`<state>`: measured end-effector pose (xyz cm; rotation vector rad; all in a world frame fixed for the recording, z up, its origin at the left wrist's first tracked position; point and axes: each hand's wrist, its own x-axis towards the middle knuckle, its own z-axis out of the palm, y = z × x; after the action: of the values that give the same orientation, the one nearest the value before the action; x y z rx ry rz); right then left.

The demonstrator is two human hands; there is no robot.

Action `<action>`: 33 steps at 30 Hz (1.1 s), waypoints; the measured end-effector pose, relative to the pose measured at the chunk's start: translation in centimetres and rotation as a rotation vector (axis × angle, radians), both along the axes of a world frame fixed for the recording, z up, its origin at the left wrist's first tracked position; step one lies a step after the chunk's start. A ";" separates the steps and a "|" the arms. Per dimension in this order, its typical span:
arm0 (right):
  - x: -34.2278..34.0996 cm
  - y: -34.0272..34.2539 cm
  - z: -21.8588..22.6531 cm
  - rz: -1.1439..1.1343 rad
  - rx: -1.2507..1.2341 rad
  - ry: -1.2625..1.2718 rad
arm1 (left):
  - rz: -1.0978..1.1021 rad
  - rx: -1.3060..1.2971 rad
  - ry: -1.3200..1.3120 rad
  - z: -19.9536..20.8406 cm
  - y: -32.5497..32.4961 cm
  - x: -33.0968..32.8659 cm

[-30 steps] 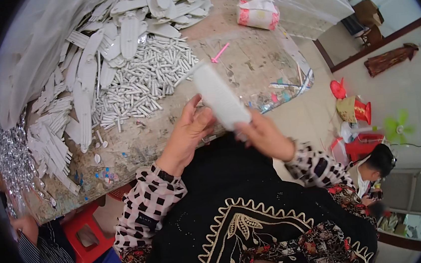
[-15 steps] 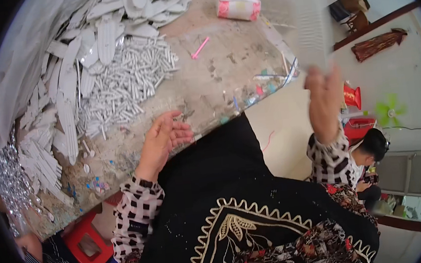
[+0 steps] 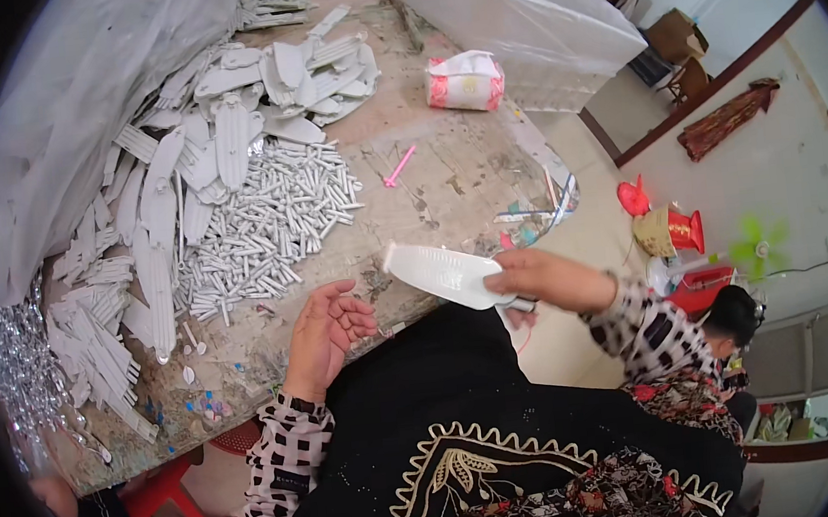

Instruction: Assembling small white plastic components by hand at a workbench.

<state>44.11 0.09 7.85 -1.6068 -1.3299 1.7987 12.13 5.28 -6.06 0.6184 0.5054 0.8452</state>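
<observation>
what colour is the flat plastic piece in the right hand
White, seen best in the head view: the flat plastic piece held by the right hand.

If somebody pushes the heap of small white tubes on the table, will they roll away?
Probably yes: the white tubes look round and thin, lying loose. They seem light. The rough table might slow them.

The flat white blade (image 3: 443,275) gripped in the right hand (image 3: 546,281) looks like moulded plastic, matt, with a finely ribbed face. Beyond the open left hand (image 3: 327,333), the tabletop (image 3: 446,172) is rough, stained and scuffed. The small white rods (image 3: 269,234) heaped above that hand appear smooth plastic.
</observation>
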 end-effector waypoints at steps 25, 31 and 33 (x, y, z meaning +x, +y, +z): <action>-14.5 30.4 -5.3 0.123 1.224 -0.894 | -0.061 -0.063 -0.169 1.0 0.4 -1.0; -16.5 33.1 -6.4 0.144 1.245 -1.386 | -0.128 -0.081 -0.175 1.4 0.5 -0.8; -15.7 33.2 -6.6 0.218 1.096 -1.181 | -0.124 -0.081 -0.177 1.1 0.4 -0.8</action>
<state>28.40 33.30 1.21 -1.7479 -2.3553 -0.2212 11.29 5.73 -4.91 0.4897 0.3352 0.7501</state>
